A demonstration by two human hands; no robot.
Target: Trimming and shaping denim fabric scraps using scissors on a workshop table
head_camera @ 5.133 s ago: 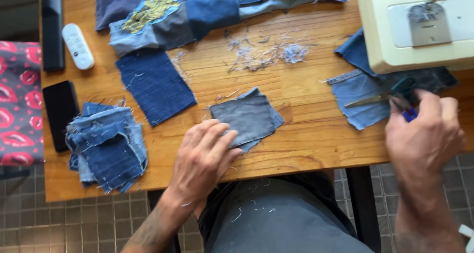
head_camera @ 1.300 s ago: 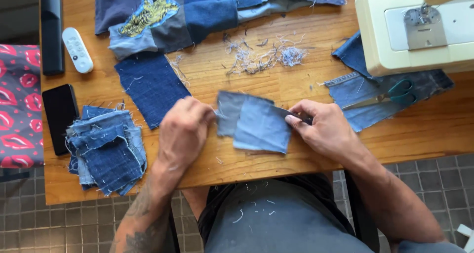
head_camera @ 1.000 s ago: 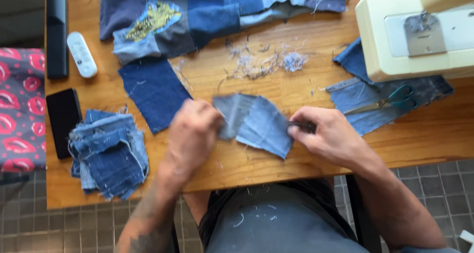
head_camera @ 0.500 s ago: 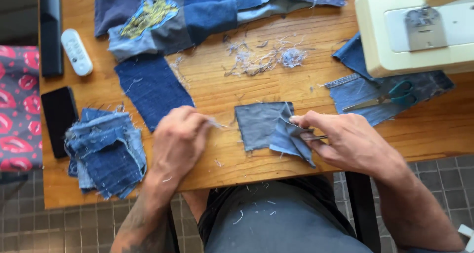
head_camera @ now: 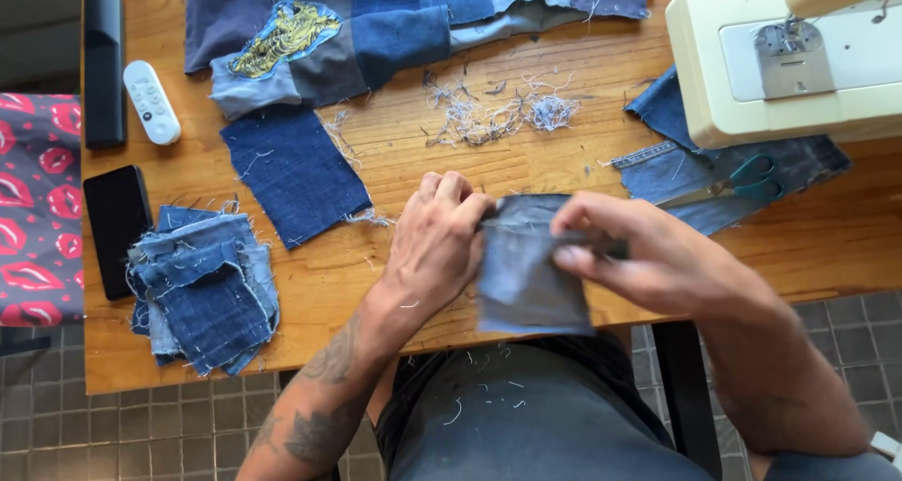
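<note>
Both hands hold a grey-blue denim patch (head_camera: 526, 284) lifted off the wooden table (head_camera: 395, 274) at its front edge. My left hand (head_camera: 437, 241) pinches the patch's upper left corner. My right hand (head_camera: 648, 256) grips its upper right edge between thumb and fingers. The patch hangs down toward my lap. A dark blue denim square (head_camera: 293, 171) lies flat to the left of my left hand.
A stack of denim patches (head_camera: 202, 288) sits at the left front, a black phone (head_camera: 117, 227) beside it. A sewn patchwork panel (head_camera: 376, 21) lies at the back, with thread scraps (head_camera: 489, 115). A cream sewing machine (head_camera: 789, 58) stands at the right, teal-handled scissors (head_camera: 742, 182) on denim below it. Two remotes (head_camera: 127, 77) lie far left.
The patches lay flat on the table under both hands; now the hands have come together and lifted the denim piece off the table, holding it by its top edge.
</note>
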